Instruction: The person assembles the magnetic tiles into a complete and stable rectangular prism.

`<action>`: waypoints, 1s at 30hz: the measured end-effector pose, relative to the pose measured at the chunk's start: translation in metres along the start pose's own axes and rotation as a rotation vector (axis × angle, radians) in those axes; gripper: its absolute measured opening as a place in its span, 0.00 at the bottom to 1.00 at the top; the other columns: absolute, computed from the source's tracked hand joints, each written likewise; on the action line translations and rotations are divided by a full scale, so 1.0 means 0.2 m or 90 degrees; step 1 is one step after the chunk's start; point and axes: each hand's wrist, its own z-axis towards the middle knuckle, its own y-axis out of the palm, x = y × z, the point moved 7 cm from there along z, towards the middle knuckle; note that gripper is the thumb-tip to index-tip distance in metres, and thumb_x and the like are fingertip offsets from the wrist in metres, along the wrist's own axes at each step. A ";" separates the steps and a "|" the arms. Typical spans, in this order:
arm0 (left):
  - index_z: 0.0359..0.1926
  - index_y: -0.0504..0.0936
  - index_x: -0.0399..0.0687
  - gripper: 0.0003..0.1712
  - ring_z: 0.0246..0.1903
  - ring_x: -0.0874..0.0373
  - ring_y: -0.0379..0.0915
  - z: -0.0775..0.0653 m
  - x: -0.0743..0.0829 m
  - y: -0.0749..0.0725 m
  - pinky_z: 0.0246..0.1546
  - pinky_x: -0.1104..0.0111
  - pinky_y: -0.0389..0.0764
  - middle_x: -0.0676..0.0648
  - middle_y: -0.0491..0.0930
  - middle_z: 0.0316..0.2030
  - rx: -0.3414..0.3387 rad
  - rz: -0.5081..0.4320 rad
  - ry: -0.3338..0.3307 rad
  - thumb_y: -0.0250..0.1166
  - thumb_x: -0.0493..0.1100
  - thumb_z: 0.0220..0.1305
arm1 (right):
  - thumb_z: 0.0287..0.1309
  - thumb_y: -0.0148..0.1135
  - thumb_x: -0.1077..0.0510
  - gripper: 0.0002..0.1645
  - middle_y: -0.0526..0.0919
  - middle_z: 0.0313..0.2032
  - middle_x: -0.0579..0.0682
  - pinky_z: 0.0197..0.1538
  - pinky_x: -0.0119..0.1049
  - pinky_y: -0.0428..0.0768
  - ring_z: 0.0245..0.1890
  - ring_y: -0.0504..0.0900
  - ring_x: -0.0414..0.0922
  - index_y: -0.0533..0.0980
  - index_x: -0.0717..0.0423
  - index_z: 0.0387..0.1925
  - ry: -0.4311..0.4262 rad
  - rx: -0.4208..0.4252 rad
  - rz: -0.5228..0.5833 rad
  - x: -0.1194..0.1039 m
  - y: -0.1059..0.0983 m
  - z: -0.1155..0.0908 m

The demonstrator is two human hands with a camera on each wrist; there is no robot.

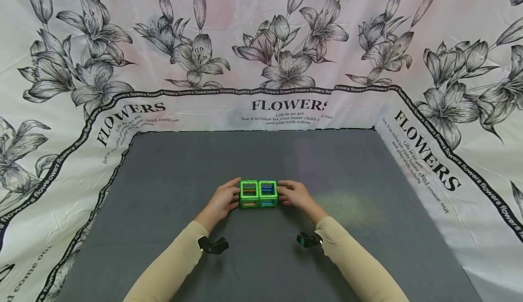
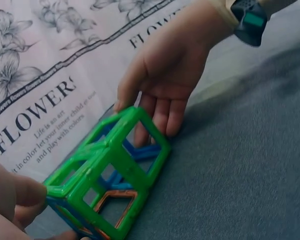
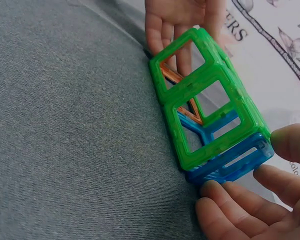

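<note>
A box built of two joined cubes of magnetic tiles (image 1: 259, 189) stands on the grey surface, green on its top and near sides. A blue tile (image 3: 221, 161) closes its right end, and through the open frames an orange tile (image 2: 121, 193) shows at the bottom. The left hand (image 1: 223, 199) touches the box's left end with thumb and fingertips. At the opposite end, the right hand (image 1: 297, 195) rests its fairly straight fingers against the blue tile, its thumb at the upper corner. The left fingertips are partly cut off in the left wrist view.
The grey cloth (image 1: 184, 156) covers the work surface around the box. A white flower-printed sheet (image 1: 286, 111) with "FLOWERS" lettering rises behind and at both sides. Each wrist wears a black band, the left band (image 1: 213, 245) and the right band (image 1: 308, 239).
</note>
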 end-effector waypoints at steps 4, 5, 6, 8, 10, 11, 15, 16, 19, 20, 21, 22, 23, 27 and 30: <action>0.79 0.60 0.53 0.31 0.72 0.38 0.64 0.01 0.01 -0.01 0.71 0.46 0.68 0.36 0.56 0.78 0.000 0.023 0.003 0.50 0.40 0.79 | 0.74 0.57 0.54 0.28 0.81 0.59 0.68 0.49 0.43 0.88 0.46 0.89 0.51 0.71 0.66 0.68 0.013 0.007 0.027 0.01 0.00 -0.01; 0.79 0.60 0.53 0.31 0.71 0.38 0.64 0.01 0.01 -0.01 0.70 0.46 0.68 0.36 0.56 0.78 -0.001 0.029 0.004 0.50 0.40 0.79 | 0.74 0.57 0.54 0.29 0.81 0.59 0.69 0.49 0.43 0.88 0.45 0.90 0.50 0.71 0.66 0.68 0.012 0.009 0.031 0.01 0.00 -0.01; 0.79 0.60 0.53 0.31 0.71 0.39 0.64 0.01 0.01 -0.01 0.70 0.46 0.69 0.36 0.56 0.78 -0.002 0.033 0.005 0.51 0.40 0.79 | 0.73 0.57 0.54 0.28 0.81 0.59 0.68 0.48 0.42 0.88 0.44 0.90 0.49 0.72 0.66 0.68 0.013 0.012 0.036 0.01 0.00 -0.01; 0.79 0.60 0.53 0.31 0.71 0.39 0.65 0.01 0.01 -0.01 0.69 0.46 0.70 0.36 0.57 0.78 -0.003 0.041 0.006 0.51 0.40 0.79 | 0.73 0.58 0.55 0.28 0.81 0.58 0.68 0.47 0.42 0.88 0.43 0.90 0.47 0.72 0.66 0.67 0.015 0.016 0.043 0.01 0.00 -0.01; 0.79 0.61 0.53 0.31 0.71 0.39 0.65 0.01 0.01 -0.01 0.70 0.46 0.70 0.36 0.58 0.78 -0.003 0.047 0.005 0.51 0.41 0.79 | 0.73 0.58 0.55 0.28 0.81 0.59 0.68 0.47 0.41 0.88 0.43 0.89 0.46 0.72 0.66 0.67 0.015 0.017 0.043 0.00 0.00 -0.01; 0.79 0.61 0.53 0.31 0.71 0.39 0.65 0.01 0.00 -0.01 0.69 0.46 0.70 0.36 0.58 0.77 -0.003 0.050 0.006 0.51 0.41 0.79 | 0.73 0.58 0.55 0.28 0.81 0.59 0.69 0.47 0.41 0.88 0.43 0.89 0.46 0.72 0.67 0.67 0.014 0.019 0.042 0.00 0.00 -0.02; 0.79 0.61 0.53 0.30 0.71 0.38 0.65 0.01 0.00 -0.01 0.69 0.46 0.71 0.36 0.58 0.77 -0.003 0.058 0.009 0.51 0.41 0.80 | 0.73 0.58 0.54 0.28 0.81 0.59 0.69 0.47 0.41 0.88 0.43 0.89 0.47 0.73 0.66 0.67 0.014 0.027 0.036 0.01 0.00 -0.02; 0.79 0.61 0.53 0.30 0.71 0.37 0.65 0.01 0.00 -0.01 0.69 0.46 0.71 0.36 0.58 0.77 -0.003 0.060 0.010 0.51 0.41 0.80 | 0.73 0.58 0.54 0.27 0.81 0.59 0.69 0.47 0.41 0.88 0.43 0.90 0.47 0.73 0.66 0.66 0.013 0.030 0.035 0.01 0.00 -0.02; 0.79 0.62 0.52 0.30 0.72 0.36 0.64 0.01 0.00 -0.01 0.69 0.45 0.70 0.36 0.57 0.78 -0.004 0.062 0.014 0.52 0.40 0.79 | 0.72 0.59 0.54 0.27 0.81 0.58 0.68 0.46 0.41 0.88 0.42 0.90 0.46 0.74 0.66 0.65 0.013 0.036 0.033 0.01 0.00 -0.02; 0.79 0.62 0.52 0.30 0.72 0.36 0.63 0.01 0.00 -0.01 0.69 0.45 0.70 0.36 0.57 0.78 -0.003 0.063 0.015 0.52 0.40 0.79 | 0.72 0.59 0.54 0.27 0.82 0.58 0.68 0.46 0.40 0.88 0.41 0.89 0.46 0.74 0.66 0.65 0.014 0.038 0.033 0.01 0.00 -0.02; 0.78 0.62 0.52 0.30 0.72 0.36 0.63 0.01 0.00 -0.01 0.70 0.44 0.69 0.35 0.57 0.78 -0.002 0.061 0.016 0.52 0.40 0.79 | 0.72 0.59 0.54 0.26 0.82 0.58 0.68 0.45 0.40 0.88 0.41 0.89 0.45 0.74 0.65 0.65 0.015 0.039 0.034 0.01 0.00 -0.02; 0.78 0.62 0.52 0.30 0.72 0.36 0.63 0.01 0.01 -0.01 0.70 0.44 0.70 0.35 0.57 0.78 0.000 0.061 0.016 0.52 0.40 0.79 | 0.72 0.59 0.55 0.26 0.82 0.58 0.68 0.45 0.39 0.88 0.40 0.89 0.44 0.75 0.65 0.65 0.016 0.041 0.035 0.01 0.00 -0.02; 0.78 0.63 0.52 0.30 0.71 0.36 0.64 0.01 0.01 -0.02 0.69 0.45 0.70 0.35 0.58 0.77 0.004 0.061 0.015 0.52 0.40 0.79 | 0.72 0.59 0.55 0.26 0.82 0.58 0.68 0.45 0.39 0.88 0.40 0.89 0.44 0.75 0.65 0.65 0.017 0.042 0.035 0.01 0.00 -0.02; 0.76 0.66 0.50 0.29 0.56 0.45 0.76 0.01 0.01 -0.02 0.55 0.56 0.81 0.35 0.69 0.69 0.029 0.062 0.015 0.54 0.41 0.78 | 0.72 0.59 0.55 0.26 0.82 0.58 0.68 0.44 0.38 0.88 0.39 0.88 0.42 0.75 0.65 0.64 0.020 0.044 0.036 0.01 0.00 -0.02; 0.74 0.69 0.48 0.28 0.40 0.56 0.74 0.01 0.00 -0.04 0.38 0.68 0.79 0.39 0.78 0.54 0.045 0.047 0.014 0.56 0.40 0.76 | 0.72 0.59 0.55 0.26 0.82 0.58 0.67 0.44 0.38 0.88 0.38 0.88 0.41 0.75 0.65 0.65 0.023 0.045 0.039 0.01 0.00 -0.02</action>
